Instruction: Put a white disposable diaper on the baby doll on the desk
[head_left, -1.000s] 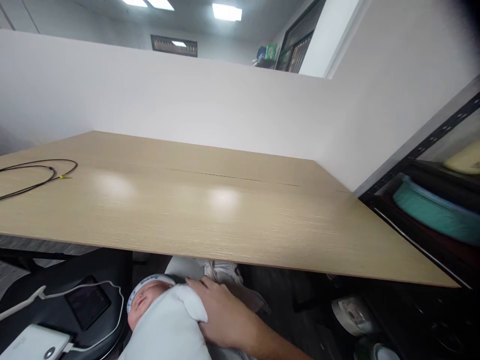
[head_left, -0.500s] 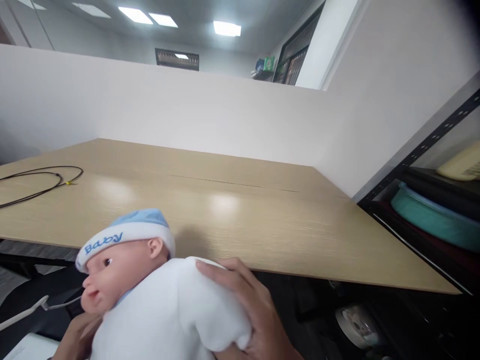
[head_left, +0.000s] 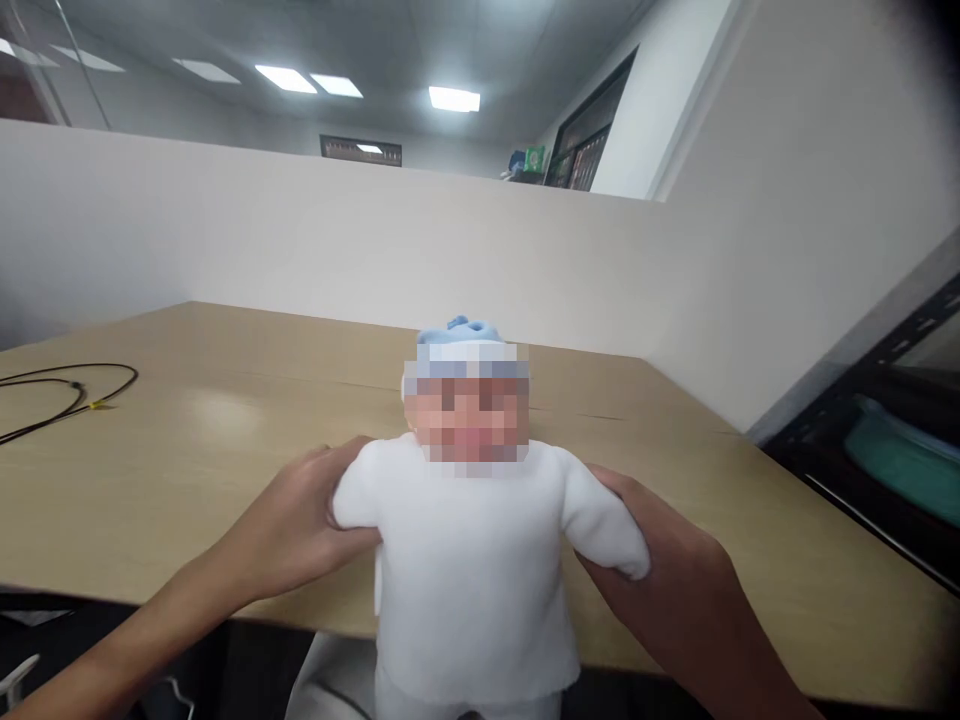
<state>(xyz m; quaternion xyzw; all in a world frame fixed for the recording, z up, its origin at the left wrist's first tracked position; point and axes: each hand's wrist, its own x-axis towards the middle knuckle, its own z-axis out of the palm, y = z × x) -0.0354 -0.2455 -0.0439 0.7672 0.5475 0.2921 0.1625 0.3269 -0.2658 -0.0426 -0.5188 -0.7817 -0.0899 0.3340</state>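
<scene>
I hold a baby doll [head_left: 469,560] upright in front of me, above the near edge of a light wooden table [head_left: 225,440]. It wears a white suit and a blue and white cap. My left hand [head_left: 289,525] grips the doll's side under one arm. My right hand [head_left: 660,560] grips the other side, its fingers closed round the white sleeve. The doll faces me, and its lower legs drop out of view at the bottom.
A black cable [head_left: 60,390] loops on the table's far left. A white partition wall [head_left: 300,240] runs behind the table. A dark metal shelf [head_left: 885,440] with a teal object [head_left: 911,465] stands to the right.
The doll came up from below the table edge, turned from lying sideways to upright and facing me. My left hand came into view and now grips it along with my right.
</scene>
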